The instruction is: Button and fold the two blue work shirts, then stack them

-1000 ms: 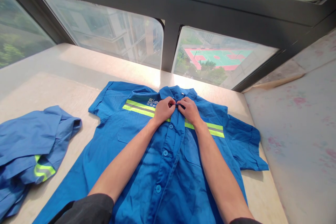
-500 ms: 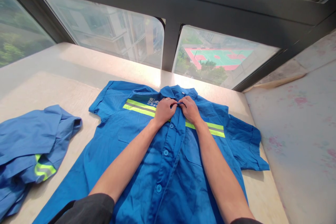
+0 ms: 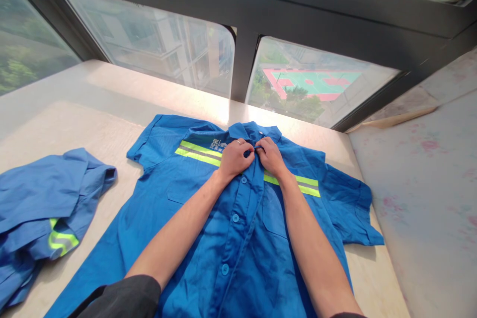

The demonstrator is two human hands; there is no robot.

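Observation:
A blue short-sleeved work shirt (image 3: 149, 228) with yellow-green reflective bands lies spread out, front up, its collar (image 3: 274, 132) toward the window. Just below the collar, my left hand (image 3: 235, 158) pinches the front edge, thumb and forefinger curled into a ring. Close beside it, my right hand (image 3: 269, 154) is closed on the other side of the front opening. Fingers hide the top button and its buttonhole. Lower down, several round blue buttons show along the placket, among them a button (image 3: 235, 218) in the middle and a lower button (image 3: 225, 269).
Another blue garment (image 3: 40, 184) with a reflective strip lies crumpled on the pale sill (image 3: 108, 104) at left. Dark window frames (image 3: 248, 64) stand behind the shirt. A flowered wall (image 3: 428, 208) bounds the right side.
My fingers have shifted slightly at the collar front; the left thumb and forefinger now form a rounder ring. The shirt lies as before, and the view has moved a little.

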